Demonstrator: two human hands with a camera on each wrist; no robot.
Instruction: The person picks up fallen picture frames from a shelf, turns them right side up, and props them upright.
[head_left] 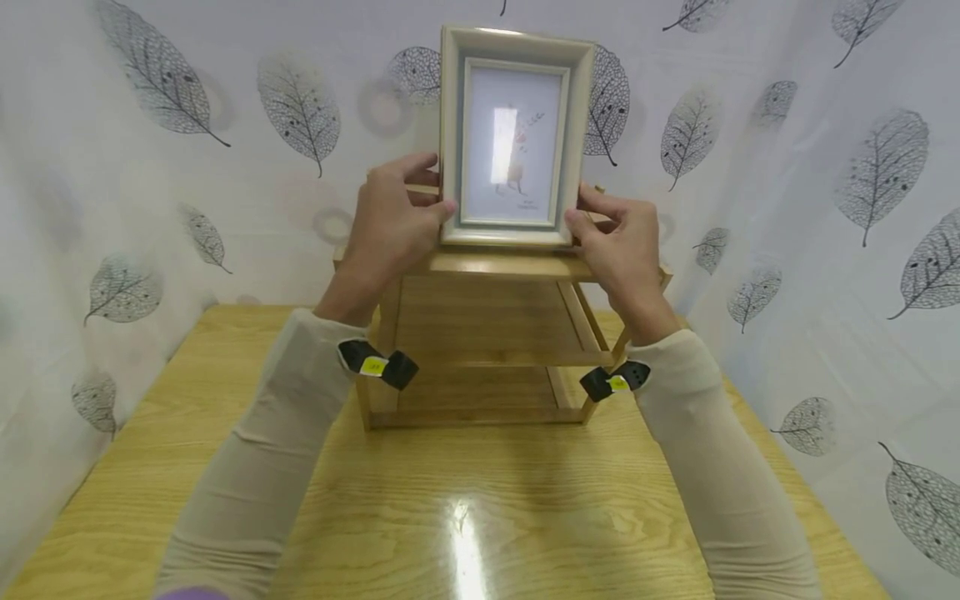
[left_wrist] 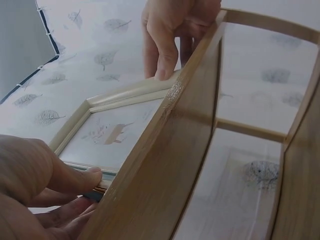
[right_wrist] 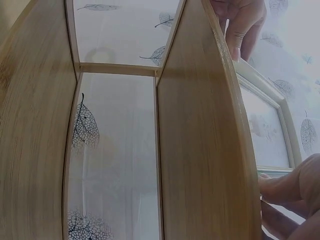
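- The hands are held apart, with the picture frame (head_left: 517,137) pinched between thumb and fingers at its left side by the left hand (head_left: 401,212) and near its lower right corner by the right hand (head_left: 618,237).
- Below the hands, the wooden table (head_left: 360,500) is seen.
- Just under the hands, the tiered wooden shelf (head_left: 510,265) is set on it.
- Between the hands, the frame is held upright at the shelf's top; whether its base is rested there cannot be told. It is judged light, stiff and smooth, best gripped by both side mouldings.
- Inside it, the glossy pane (head_left: 510,92) is judged fragile, best left unpressed.
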